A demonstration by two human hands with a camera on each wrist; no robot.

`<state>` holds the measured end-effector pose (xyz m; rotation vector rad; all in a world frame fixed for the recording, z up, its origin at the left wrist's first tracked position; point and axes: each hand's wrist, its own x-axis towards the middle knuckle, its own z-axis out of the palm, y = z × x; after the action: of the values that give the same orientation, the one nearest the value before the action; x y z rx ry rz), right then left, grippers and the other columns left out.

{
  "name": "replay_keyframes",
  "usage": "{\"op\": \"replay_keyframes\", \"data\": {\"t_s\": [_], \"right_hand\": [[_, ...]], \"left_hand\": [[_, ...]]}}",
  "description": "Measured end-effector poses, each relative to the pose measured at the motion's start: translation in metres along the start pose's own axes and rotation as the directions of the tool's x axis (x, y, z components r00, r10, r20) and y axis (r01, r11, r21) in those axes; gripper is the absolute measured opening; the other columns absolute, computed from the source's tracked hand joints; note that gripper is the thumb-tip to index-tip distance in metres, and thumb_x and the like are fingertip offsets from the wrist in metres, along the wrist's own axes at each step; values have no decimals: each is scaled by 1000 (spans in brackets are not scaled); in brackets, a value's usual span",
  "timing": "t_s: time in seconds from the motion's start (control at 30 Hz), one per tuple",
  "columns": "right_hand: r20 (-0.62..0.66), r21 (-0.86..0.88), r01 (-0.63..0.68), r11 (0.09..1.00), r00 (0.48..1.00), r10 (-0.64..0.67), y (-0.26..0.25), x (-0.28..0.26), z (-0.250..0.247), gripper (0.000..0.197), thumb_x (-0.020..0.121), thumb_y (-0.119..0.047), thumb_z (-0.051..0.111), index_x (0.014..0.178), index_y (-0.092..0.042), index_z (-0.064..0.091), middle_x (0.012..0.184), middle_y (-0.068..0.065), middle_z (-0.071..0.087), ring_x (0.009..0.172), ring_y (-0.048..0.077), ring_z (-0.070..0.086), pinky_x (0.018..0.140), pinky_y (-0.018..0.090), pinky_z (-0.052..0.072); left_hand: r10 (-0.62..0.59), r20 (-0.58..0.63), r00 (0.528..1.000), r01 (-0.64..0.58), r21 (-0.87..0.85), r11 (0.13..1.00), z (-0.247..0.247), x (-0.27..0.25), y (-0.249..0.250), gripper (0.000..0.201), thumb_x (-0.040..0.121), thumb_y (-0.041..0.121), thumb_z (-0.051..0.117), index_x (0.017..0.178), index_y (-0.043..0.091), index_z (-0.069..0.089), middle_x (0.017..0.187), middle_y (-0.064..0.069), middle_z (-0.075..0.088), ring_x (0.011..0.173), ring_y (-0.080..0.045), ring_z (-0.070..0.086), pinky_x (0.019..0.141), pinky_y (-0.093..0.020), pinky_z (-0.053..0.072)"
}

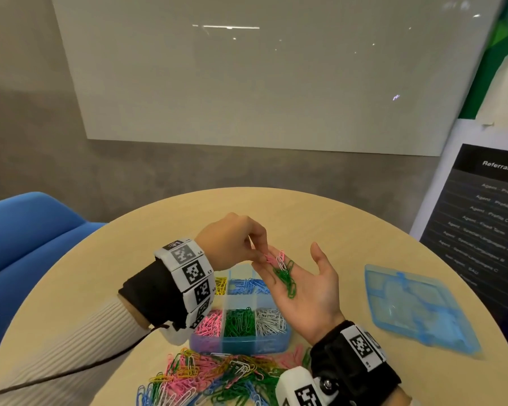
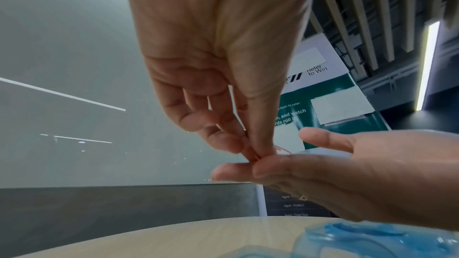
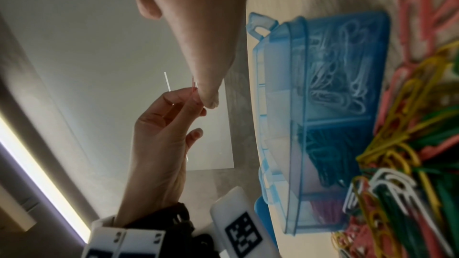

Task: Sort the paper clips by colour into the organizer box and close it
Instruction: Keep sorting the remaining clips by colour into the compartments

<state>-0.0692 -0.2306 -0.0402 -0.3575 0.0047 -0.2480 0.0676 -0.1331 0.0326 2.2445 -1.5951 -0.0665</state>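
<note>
A pink clip (image 1: 269, 257) sat pinched in the left hand's (image 1: 232, 240) fingertips, right at the right hand's (image 1: 308, 291) fingers. The right hand lay flat, palm up, holding nothing tight; green clips (image 1: 286, 278) and a white clip (image 1: 281, 260) rested on it. Below was the box (image 1: 241, 317), lid off, with colours apart. Mixed clips (image 1: 211, 376) lay in front. The lid (image 1: 417, 306) lay to the right on the table (image 1: 320, 218).

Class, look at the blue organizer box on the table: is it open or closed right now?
Open. The organizer box has no cover on it, so its sorted clips show, and its lid lies flat on the table, apart to the right.
</note>
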Motion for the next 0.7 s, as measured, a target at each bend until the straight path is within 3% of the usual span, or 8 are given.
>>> {"op": "replay_keyframes", "data": {"t_s": [0.13,0.2,0.3,0.4,0.53,0.63,0.7], "right_hand": [[-11,64,-50,997,999,51,2,0,-2,91,74,-33,76,142,11,35,143,30,44,139,35,39,119,41,25],[-26,74,-54,996,998,56,4,1,-3,90,76,-35,73,143,10,34,144,30,43,140,34,37,119,41,25],[-59,28,-10,1000,998,11,5,3,-4,107,57,-26,91,142,9,36,140,32,47,133,38,46,114,45,36],[-93,1,-10,1000,996,10,4,6,-8,119,37,-18,98,137,12,41,136,33,51,132,41,46,111,46,39],[-81,-9,-45,999,996,44,5,9,-9,120,36,-17,98,137,14,40,138,33,49,136,40,41,115,44,31],[-73,-15,-60,998,996,59,10,7,-6,120,38,-18,98,138,12,40,139,33,48,136,40,41,113,45,34],[-62,-14,-69,998,996,68,11,6,-5,120,40,-20,98,139,11,39,140,32,47,136,40,42,113,45,34]], "left_hand": [[18,46,999,-20,55,998,-1,-3,2,7,85,30,72,86,25,69,84,10,68,78,-6,60,70,-31,52],[20,84,996,-25,63,998,-2,-5,2,7,87,29,70,86,23,66,86,7,68,79,-9,59,71,-33,52],[22,93,995,-25,31,999,-10,-12,1,7,87,22,69,83,22,64,84,6,68,77,-10,59,73,-32,53],[7,100,995,-14,68,998,-23,-27,-4,11,87,21,70,79,23,62,79,10,66,72,-5,58,68,-22,51],[-119,247,962,80,162,983,-26,-48,-15,15,82,30,76,76,26,63,69,16,63,62,3,55,60,-13,41],[-175,332,927,133,147,980,-26,-55,-17,16,77,27,81,87,22,69,83,15,69,76,-2,63,75,-24,52],[-194,329,924,147,162,976,-31,-54,-14,27,76,31,81,98,24,68,96,14,68,87,-6,63,82,-27,52]]}}
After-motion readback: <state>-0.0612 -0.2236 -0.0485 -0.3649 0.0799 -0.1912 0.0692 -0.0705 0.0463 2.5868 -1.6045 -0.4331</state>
